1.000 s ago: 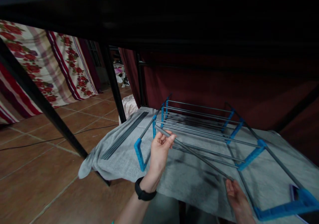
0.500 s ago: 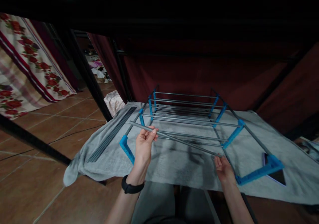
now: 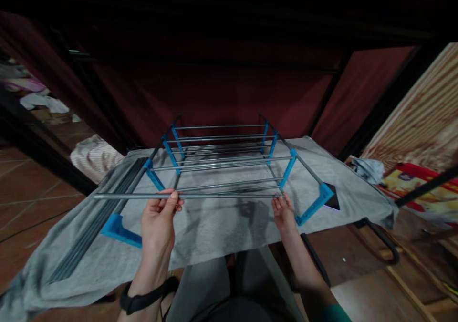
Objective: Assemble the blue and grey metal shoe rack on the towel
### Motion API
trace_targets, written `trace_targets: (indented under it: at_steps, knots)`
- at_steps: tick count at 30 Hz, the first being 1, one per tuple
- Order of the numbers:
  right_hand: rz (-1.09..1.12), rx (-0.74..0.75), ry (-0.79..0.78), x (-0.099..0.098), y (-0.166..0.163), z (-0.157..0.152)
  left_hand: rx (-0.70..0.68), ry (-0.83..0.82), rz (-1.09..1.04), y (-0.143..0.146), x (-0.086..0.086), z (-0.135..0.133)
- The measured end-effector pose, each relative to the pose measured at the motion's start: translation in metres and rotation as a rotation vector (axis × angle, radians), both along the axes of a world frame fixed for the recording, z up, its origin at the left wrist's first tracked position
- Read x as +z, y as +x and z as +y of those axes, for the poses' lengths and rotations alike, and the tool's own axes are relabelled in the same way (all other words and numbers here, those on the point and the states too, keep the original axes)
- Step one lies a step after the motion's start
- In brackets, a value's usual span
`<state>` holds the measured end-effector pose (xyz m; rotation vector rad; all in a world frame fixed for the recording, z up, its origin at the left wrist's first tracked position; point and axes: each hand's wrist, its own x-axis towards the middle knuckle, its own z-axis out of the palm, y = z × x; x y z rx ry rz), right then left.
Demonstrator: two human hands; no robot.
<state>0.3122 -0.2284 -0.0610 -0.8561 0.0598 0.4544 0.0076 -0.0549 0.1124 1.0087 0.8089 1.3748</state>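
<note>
Blue-and-grey rack [image 3: 222, 165] lay on a grey cloth [image 3: 222, 233], its crossbars running side to side. The left hand [image 3: 159, 224], a dark band [image 3: 138, 303] at its wrist, was closed in a pinch, thumb against fingers, on a loose grey rod [image 3: 123, 196]. That rod lay across the near part of the rack, nearly parallel to its crossbars, its left end jutting past the rack's left side rail. The right hand [image 3: 284, 214] was half open, fingertips at the rod's right end; whether they gripped it could not be told. Bundled rods [image 3: 98, 222] lay left of the rack; a dark flat device [image 3: 332, 200], just beside its near right corner.
</note>
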Motion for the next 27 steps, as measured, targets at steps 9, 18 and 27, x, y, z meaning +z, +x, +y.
trace_targets:
  at_steps: [9,18,27]
  knots:
    - [0.009,0.027,0.072,0.018,-0.017,0.000,-0.032,0.011,0.075,0.016,-0.006,-0.013]
    - [-0.072,-0.073,-0.038,0.040,-0.038,0.010,-0.109,-0.006,0.105,0.034,-0.017,-0.029]
    - [-0.216,-0.068,-0.179,0.048,-0.056,0.014,-0.119,-0.009,0.129,0.041,-0.023,-0.035]
